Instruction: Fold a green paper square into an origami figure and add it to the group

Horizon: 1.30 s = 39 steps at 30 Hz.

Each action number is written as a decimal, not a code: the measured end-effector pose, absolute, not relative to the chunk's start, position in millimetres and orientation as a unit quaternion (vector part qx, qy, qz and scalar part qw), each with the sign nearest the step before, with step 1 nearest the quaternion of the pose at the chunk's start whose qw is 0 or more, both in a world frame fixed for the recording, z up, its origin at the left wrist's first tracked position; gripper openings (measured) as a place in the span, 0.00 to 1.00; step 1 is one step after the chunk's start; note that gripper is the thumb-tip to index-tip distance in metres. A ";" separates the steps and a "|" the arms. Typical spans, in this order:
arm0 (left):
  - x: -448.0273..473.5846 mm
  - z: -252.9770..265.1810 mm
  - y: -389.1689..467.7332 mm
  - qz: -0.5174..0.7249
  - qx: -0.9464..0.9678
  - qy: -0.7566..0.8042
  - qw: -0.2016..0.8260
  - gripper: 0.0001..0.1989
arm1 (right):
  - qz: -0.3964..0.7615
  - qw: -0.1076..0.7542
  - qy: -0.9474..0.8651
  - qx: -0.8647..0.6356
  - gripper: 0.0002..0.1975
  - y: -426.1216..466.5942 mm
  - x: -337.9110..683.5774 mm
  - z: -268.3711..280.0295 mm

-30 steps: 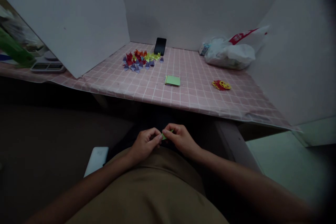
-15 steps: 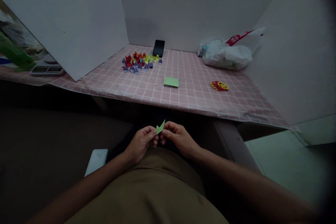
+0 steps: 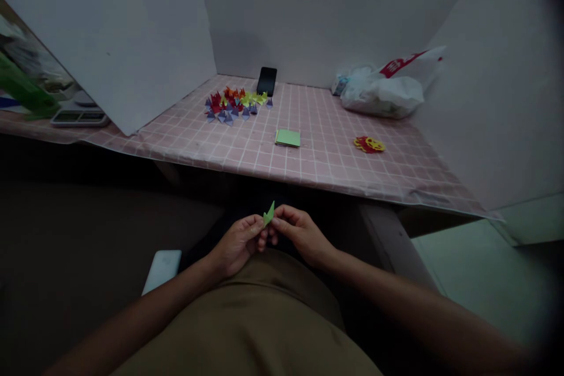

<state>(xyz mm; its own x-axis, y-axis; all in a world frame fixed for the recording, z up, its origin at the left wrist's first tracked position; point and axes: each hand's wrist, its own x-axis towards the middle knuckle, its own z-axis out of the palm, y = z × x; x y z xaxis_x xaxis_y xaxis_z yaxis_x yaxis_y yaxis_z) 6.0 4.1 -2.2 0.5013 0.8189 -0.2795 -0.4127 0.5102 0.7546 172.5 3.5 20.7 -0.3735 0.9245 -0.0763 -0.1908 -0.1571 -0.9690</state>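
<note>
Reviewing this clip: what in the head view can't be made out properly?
- Small green folded paper piece: its lower part is hidden in the grip of the left hand and right hand; folds too small and dim.
- Pile of small coloured folded paper shapes: too small to count.
- Grey device with buttons: partly behind the white board.
- White plastic bag: red print unreadable.

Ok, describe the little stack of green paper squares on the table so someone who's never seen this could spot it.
Start at the pink checked tablecloth between the white boards. Near the middle of its front part lies the stack of green paper squares, right of the pile of folded paper pieces and left of the red-and-yellow cutouts. It alone is flat, square and plain green.
</note>
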 end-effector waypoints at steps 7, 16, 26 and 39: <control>9.7 -3.0 2.0 0.400 0.414 0.383 0.722 0.13 | 0.625 0.422 -0.516 -0.407 0.09 2.4 171.6 22.3; 5.8 -2.2 0.5 0.432 0.573 0.462 0.521 0.06 | 0.525 0.367 -0.586 -0.496 0.07 -2.0 169.5 23.3; 5.6 -1.7 -1.6 0.428 0.589 0.455 0.513 0.07 | 0.530 0.368 -0.588 -0.487 0.08 -0.6 169.6 21.0; 4.9 -2.1 -1.3 0.432 0.587 0.457 0.509 0.06 | 0.559 0.401 -0.572 -0.447 0.02 -0.9 169.5 18.5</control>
